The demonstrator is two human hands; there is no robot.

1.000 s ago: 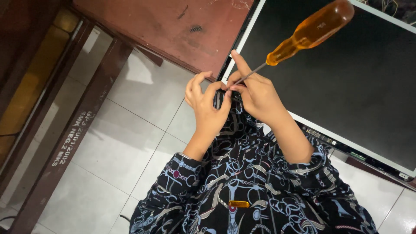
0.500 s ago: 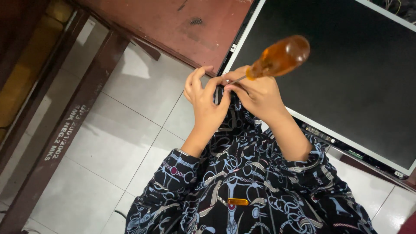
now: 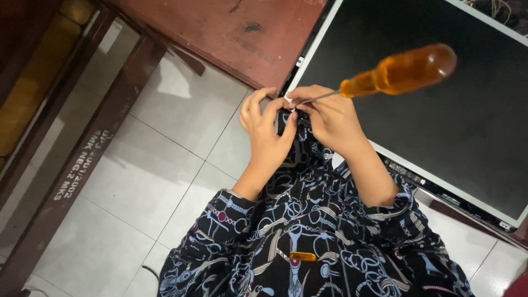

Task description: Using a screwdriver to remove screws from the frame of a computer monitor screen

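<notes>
Amber-handled steel-shafted screwdriver [image 3: 385, 74] juts up from the right hand [image 3: 330, 118], which pinches its thin shaft. Top-heavy, it probably handles better gripped by the handle. Beside the pinch, the left hand [image 3: 267, 129] curls, fingertips pressed at the flat dark display panel [image 3: 440, 121]'s corner.

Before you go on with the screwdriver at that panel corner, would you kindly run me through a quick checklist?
1. Right hand holds screwdriver: ok.
2. Left hand steadies at the panel corner: ok.
3. Tip seated: cannot tell, fingers hide it.
4. Panel lies flat on the table: ok.
5. Small white piece pinched at the tip: cannot tell what it is.
</notes>
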